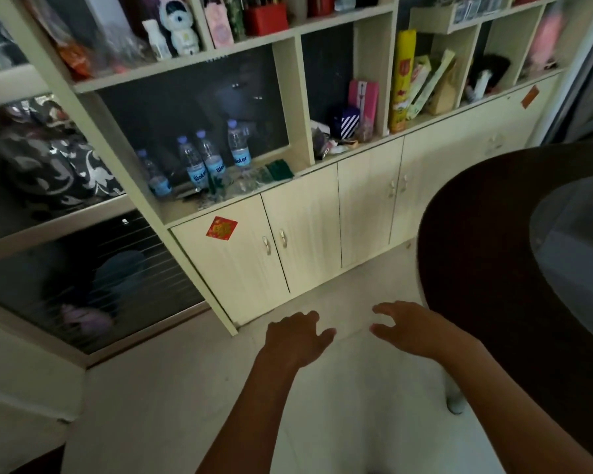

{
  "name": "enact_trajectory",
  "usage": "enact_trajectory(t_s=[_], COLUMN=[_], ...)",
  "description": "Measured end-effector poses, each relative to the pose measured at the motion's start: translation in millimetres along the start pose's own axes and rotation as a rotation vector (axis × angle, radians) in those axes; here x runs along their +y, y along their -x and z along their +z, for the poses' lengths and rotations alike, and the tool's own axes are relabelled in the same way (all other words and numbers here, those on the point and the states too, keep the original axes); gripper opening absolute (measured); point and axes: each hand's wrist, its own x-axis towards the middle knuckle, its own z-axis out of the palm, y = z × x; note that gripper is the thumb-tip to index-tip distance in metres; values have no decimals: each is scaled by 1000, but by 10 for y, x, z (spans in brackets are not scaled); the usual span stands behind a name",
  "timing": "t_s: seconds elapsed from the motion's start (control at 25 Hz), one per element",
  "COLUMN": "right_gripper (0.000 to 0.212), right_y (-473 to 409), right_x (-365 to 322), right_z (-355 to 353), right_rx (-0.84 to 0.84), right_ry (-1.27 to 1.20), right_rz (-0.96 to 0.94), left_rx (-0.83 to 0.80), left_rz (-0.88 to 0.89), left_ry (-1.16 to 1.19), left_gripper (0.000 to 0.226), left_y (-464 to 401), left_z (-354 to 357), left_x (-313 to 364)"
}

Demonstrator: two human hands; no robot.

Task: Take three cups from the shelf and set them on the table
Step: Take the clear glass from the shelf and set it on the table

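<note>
Both bare forearms reach forward, side by side and a little apart. The left hand (297, 338) is palm down, fingers loosely curled and holding nothing. The right hand (413, 330) is likewise empty, its fingers spread and bent toward the left.

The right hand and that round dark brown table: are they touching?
Apart. The head view shows the right hand open, its fingers over pale floor, a strip of floor visible between them and the edge of the round dark brown table.
</note>
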Motion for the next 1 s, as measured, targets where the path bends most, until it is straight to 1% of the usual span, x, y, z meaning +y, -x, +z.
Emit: enact_trajectory(t_s=[0.24,0.4,0.64,0.84,1.0], right_gripper=[55,55,56,56,55], right_y=[-903,-1663,-2787,-3427,-3894], right_x=[79,61,-181,-294,-303], right_z=[-465,-802,-1449,-1925,-2344], right_rx=[11,74,136,173,210], right_ry=[-19,-18,-17,-69,-55], right_rz=[7,12,48,48,35], left_rx=[14,39,102,148,193], left_rz=[42,74,140,197,215], left_ry=[10,-40,-91,-131,-152], left_gripper=[61,58,57,58,57], left_y=[-968,-1759,-2902,-3555,-4023], left_z=[-457,-846,-1700,-2323,-2780], left_x=[21,-57,-260,-252,-174])
